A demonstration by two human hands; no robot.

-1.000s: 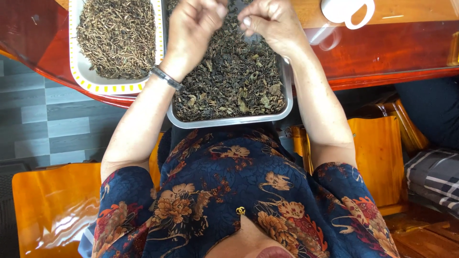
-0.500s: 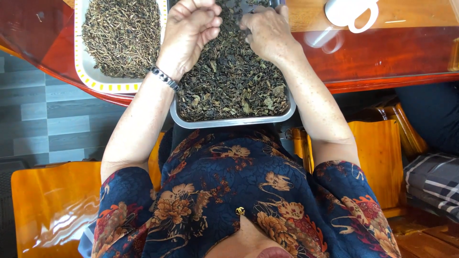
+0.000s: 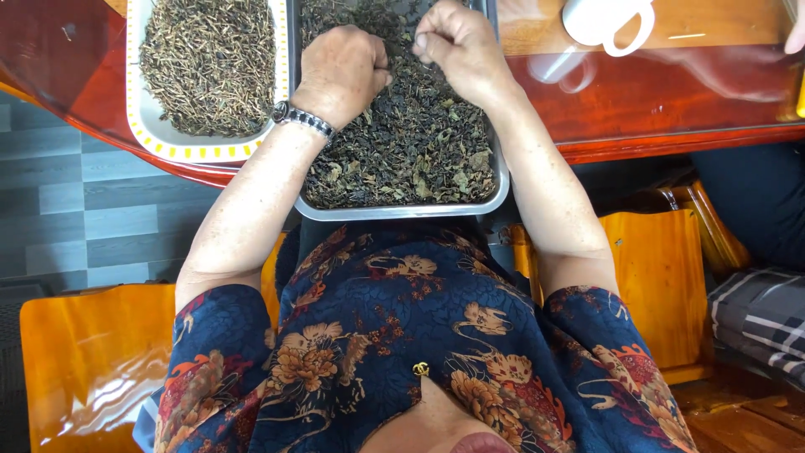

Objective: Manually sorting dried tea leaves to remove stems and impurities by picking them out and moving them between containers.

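A metal tray [image 3: 402,210] heaped with dark dried leaves [image 3: 419,143] sits at the near edge of a red wooden table [image 3: 654,101]. My left hand [image 3: 342,71], a bracelet at its wrist, rests curled on the leaves at the tray's left side, fingers closed into them. My right hand [image 3: 457,42] hovers over the tray's far middle with fingertips pinched together on a few leaves. Left of the metal tray stands a white tray [image 3: 155,134] with a yellow-dotted rim, filled with thinner brown dried stems [image 3: 210,59].
A white cup [image 3: 605,23] stands on the table at the far right. Another person's leg in dark and plaid cloth [image 3: 755,310] is at the right. Orange wooden chairs [image 3: 84,369] flank me. Grey floor lies to the left.
Both hands have moved nearer over the leaf tray. My left hand has curled into a fist on the leaves, and my right fingertips have pinched together.
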